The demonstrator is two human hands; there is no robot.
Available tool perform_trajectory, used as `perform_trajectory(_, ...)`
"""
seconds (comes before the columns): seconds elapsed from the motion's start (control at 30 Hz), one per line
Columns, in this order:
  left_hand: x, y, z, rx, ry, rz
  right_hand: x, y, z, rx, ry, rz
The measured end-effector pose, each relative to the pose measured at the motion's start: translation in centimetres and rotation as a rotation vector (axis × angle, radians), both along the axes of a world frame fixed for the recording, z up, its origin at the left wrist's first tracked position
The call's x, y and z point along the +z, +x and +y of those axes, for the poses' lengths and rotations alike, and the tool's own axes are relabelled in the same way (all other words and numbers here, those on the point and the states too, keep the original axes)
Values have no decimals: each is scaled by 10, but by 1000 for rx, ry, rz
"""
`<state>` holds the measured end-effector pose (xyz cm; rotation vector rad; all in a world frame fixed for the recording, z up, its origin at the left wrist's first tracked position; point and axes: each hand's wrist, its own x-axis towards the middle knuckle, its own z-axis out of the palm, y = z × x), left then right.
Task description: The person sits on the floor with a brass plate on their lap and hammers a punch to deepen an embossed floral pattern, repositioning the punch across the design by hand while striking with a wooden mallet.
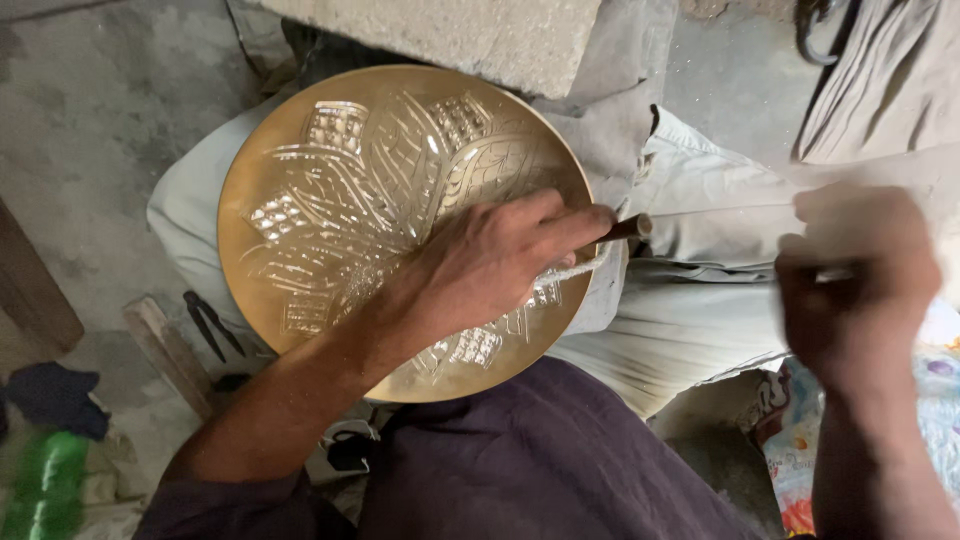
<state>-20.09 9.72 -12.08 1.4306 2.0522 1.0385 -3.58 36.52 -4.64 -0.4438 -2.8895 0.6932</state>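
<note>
The round brass plate [300,180] rests on the person's lap, tilted slightly, its engraved face upward. The bright cut pattern spreads from the centre: leaf shapes and cross-hatched squares reach toward 10, 12 and 1 o'clock, with further squares near 5 and 8 o'clock.

The left hand [485,265] lies across the plate from 7 o'clock toward 3 o'clock. Its fingers are closed around a thin chisel [628,227], whose dark end projects past the rim at 3 o'clock. The tip of the tool is hidden under the hand.

The right hand [855,285] is off the plate, well out at 3 o'clock, and motion-blurred. Its fingers appear curled around a pale thin handle [720,210] that runs back toward the chisel end; the grip itself cannot be confirmed.

Beyond the plate at 12 o'clock sits a grey stone block [470,35]. At 8 o'clock, on the concrete floor, lie a pair of black pliers [210,325] beside a wooden strip [165,345]. A green bottle [45,485] lies at 7 o'clock. A printed plastic bag [800,440] lies at 4 o'clock.
</note>
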Motion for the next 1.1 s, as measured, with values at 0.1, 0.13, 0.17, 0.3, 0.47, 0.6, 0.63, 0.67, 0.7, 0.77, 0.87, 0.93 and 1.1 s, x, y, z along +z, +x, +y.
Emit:
perform_trajectory(0.1,2,-1,-2,9,2,-37,8,-8,-13,-214,-208,42)
perform_trajectory(0.13,2,-1,-3,17,3,-63,10,-12,-18,-412,-533,122)
perform_trajectory(0.17,2,-1,-2,23,4,-58,14,-16,-20,-423,-577,142)
perform_trajectory(0.3,0,-1,1,-6,-5,15,27,-23,-26,-67,63,-8)
perform_trajectory(0.47,-1,2,0,31,38,2,17,-10,-27,-341,-604,186)
perform_trajectory(0.6,1,-1,2,12,36,16,9,9,-9,31,121,-60)
perform_trajectory(0.63,4,0,1,9,31,19,8,16,-5,154,472,-156)
perform_trajectory(0.67,6,1,0,69,80,-13,6,23,-3,84,270,-99)
perform_trajectory(0.7,8,-2,-2,128,131,-39,2,31,-2,12,69,-36)
perform_trajectory(0.77,9,-6,-2,144,176,-77,-6,45,2,-124,-252,81)
perform_trajectory(0.87,10,-9,-1,53,118,-127,-17,64,8,-242,-520,152)
perform_trajectory(0.93,10,-9,1,1,54,-140,-22,71,12,-281,-614,159)
perform_trajectory(1.1,8,-9,2,-58,46,-98,-15,62,9,-516,-831,127)
